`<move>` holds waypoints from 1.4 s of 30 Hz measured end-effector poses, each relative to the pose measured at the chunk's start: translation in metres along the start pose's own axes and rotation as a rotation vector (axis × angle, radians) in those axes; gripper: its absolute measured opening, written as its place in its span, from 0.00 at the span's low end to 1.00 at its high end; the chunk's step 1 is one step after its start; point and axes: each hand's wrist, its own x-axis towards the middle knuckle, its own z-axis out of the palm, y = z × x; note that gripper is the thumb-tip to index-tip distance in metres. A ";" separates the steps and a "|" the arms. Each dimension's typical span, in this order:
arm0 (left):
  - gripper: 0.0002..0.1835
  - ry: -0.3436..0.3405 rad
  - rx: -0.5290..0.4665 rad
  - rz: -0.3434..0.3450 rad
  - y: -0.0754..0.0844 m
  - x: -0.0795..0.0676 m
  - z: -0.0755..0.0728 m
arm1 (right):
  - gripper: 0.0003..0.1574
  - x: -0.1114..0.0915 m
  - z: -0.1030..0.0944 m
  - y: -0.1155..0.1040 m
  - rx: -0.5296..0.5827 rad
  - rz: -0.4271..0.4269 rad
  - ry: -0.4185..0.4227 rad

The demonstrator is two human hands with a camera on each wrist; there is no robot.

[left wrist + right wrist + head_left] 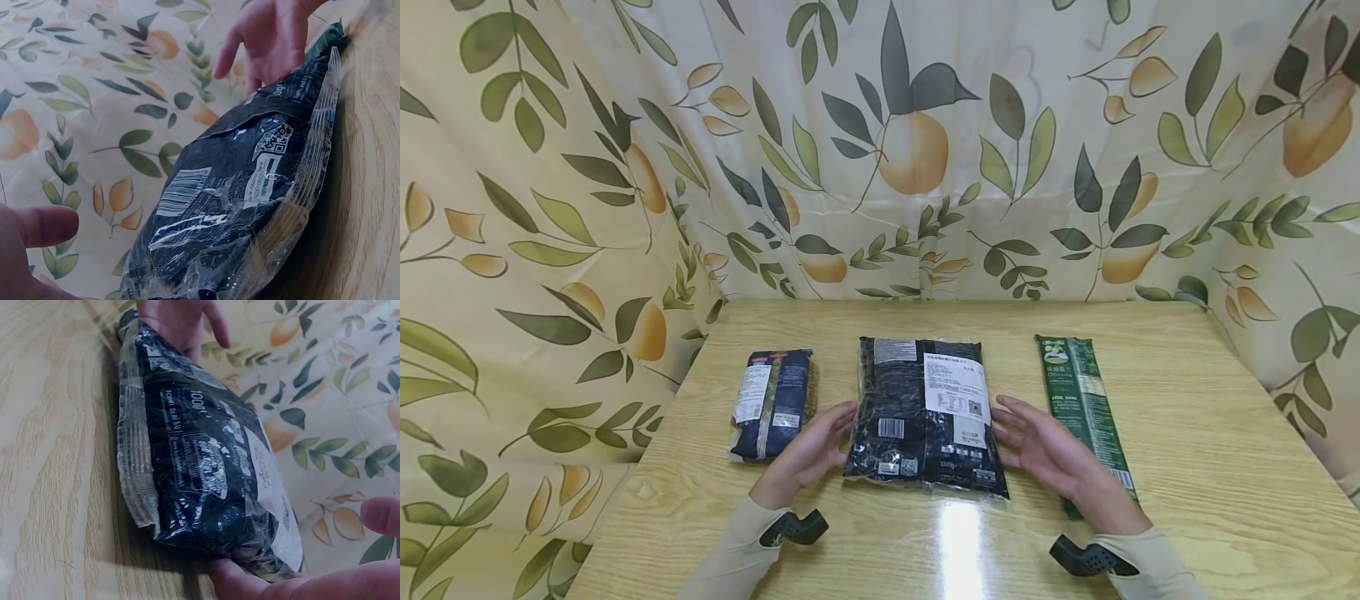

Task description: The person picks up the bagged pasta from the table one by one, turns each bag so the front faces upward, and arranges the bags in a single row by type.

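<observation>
A large black plastic food bag point(895, 442) marked 1000g lies flat on the table, white labels facing up. My left hand point(816, 450) is at its left side with fingers extended along the edge. On the opposite side, my right hand point(1045, 450) has its fingers spread, thumb raised. In the right wrist view, the right fingers point(250, 584) are right at the underside of the bag point(187, 450). The left wrist view has the left thumb point(47, 225) apart from the bag point(219, 181), whose clear sealed end faces the camera.
Left of the black bag lies a smaller dark blue packet point(767, 408) with a see-through side. A long green packet point(1078, 392) is at the right, partly behind the right hand and forearm. The wooden table point(1180, 375) meets a leaf-and-fruit patterned curtain point(1000, 233) behind.
</observation>
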 end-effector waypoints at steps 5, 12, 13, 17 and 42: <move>0.26 0.015 -0.012 0.009 0.000 0.000 -0.001 | 0.48 -0.001 0.000 0.002 -0.010 0.011 0.018; 0.23 0.017 -0.017 0.014 0.001 0.001 -0.002 | 0.48 0.000 0.000 0.005 0.000 0.027 0.001; 0.24 0.016 -0.021 0.014 0.002 0.001 -0.002 | 0.48 0.001 0.000 0.006 0.007 0.031 -0.002; 0.20 0.017 -0.041 0.002 0.003 0.001 -0.001 | 0.49 0.004 0.000 0.007 0.019 0.046 -0.006; 0.37 0.066 0.083 -0.027 0.006 0.004 0.001 | 0.20 0.010 0.004 0.006 0.254 0.104 -0.088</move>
